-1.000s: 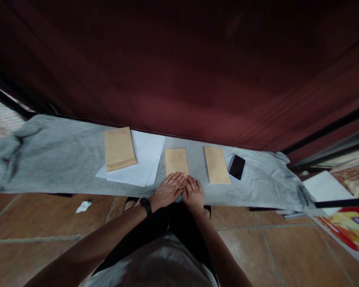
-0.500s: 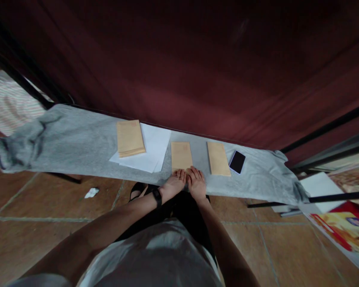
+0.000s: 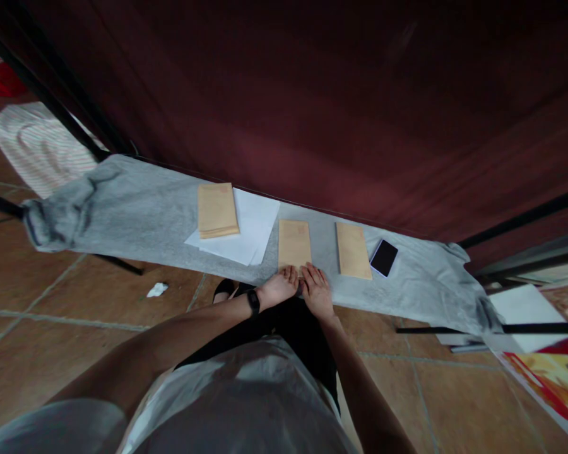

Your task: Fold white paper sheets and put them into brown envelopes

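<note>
A tan paper envelope [image 3: 294, 241] lies on the grey cloth in front of me. Both hands are at its near edge. My left hand [image 3: 283, 285], below a black wristband, has its fingers curled on the left corner. My right hand [image 3: 317, 291] presses its fingers together over the right corner, its thumb close to my left fingers. The hands cover the envelope's near end. Further left, a stack of tan envelopes [image 3: 218, 210] rests partly on white sheets [image 3: 255, 224]. Another tan envelope or stack [image 3: 353, 251] lies to the right.
A dark-screened phone [image 3: 384, 258] lies right of the envelopes. The narrow cloth-covered surface [image 3: 146, 208] runs along a dark red panel [image 3: 312, 126]. Dark metal bars stand at both ends. A white scrap [image 3: 157, 290] is on the tiled floor, and a red-yellow box [image 3: 549, 378] at lower right.
The camera view has turned slightly, shifting the scene to the right. Both hands remain at the near edge of the middle envelope, with little movement relative to it.
</note>
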The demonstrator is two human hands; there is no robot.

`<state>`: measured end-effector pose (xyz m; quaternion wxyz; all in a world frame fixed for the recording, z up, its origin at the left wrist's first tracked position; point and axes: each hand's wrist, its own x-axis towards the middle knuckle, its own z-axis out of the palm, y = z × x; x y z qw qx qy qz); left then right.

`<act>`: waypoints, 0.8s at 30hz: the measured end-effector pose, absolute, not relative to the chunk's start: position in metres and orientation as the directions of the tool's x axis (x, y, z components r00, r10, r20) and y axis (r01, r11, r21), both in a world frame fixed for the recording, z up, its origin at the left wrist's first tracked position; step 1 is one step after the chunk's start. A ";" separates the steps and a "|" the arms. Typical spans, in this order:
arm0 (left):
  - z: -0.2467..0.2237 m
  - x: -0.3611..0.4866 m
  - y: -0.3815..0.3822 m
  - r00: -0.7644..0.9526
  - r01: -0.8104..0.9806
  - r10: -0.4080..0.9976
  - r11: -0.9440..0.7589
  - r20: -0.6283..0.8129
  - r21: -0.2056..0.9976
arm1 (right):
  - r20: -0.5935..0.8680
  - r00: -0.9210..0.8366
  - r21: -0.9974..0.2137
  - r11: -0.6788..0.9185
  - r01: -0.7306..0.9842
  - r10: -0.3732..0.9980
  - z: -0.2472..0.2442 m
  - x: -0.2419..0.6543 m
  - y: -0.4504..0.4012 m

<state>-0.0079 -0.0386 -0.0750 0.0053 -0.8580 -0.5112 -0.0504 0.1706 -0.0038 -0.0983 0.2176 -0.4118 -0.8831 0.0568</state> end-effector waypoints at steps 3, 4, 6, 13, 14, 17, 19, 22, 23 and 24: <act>-0.070 -0.012 -0.038 0.478 0.875 0.874 -0.483 0.089 0.044 | 0.342 -0.565 -0.295 0.656 0.695 0.751 -0.098 0.171 -0.003; -0.068 -0.013 -0.038 0.477 0.875 0.875 -0.482 0.088 0.045 | 0.343 -0.561 -0.308 0.654 0.691 0.754 -0.098 0.171 -0.003; -0.064 -0.017 -0.039 0.477 0.875 0.874 -0.482 0.089 0.042 | 0.345 -0.555 -0.344 0.652 0.676 0.757 -0.098 0.171 -0.001; -0.057 -0.019 -0.046 0.482 0.873 0.867 -0.487 0.124 0.012 | 0.332 -0.593 -0.432 0.677 0.596 0.734 -0.097 0.168 0.002; -0.056 -0.019 -0.046 0.483 0.873 0.867 -0.488 0.122 0.005 | 0.328 -0.600 -0.430 0.681 0.593 0.730 -0.096 0.168 0.003; -0.055 -0.019 -0.045 0.477 0.876 0.871 -0.481 0.115 0.008 | 0.317 -0.614 -0.423 0.687 0.590 0.723 -0.093 0.169 0.004; -0.054 -0.021 -0.044 0.475 0.876 0.873 -0.481 0.113 0.035 | 0.297 -0.631 -0.412 0.692 0.592 0.717 -0.090 0.169 0.005; -0.053 -0.025 -0.044 0.476 0.875 0.873 -0.482 0.104 0.048 | 0.280 -0.646 -0.397 0.698 0.596 0.710 -0.089 0.167 0.005; -0.053 -0.027 -0.044 0.477 0.875 0.873 -0.483 0.101 0.037 | 0.283 -0.645 -0.398 0.699 0.594 0.709 -0.089 0.166 0.005; -0.052 -0.029 -0.045 0.478 0.876 0.873 -0.482 0.100 0.021 | 0.291 -0.642 -0.402 0.700 0.591 0.709 -0.090 0.165 0.005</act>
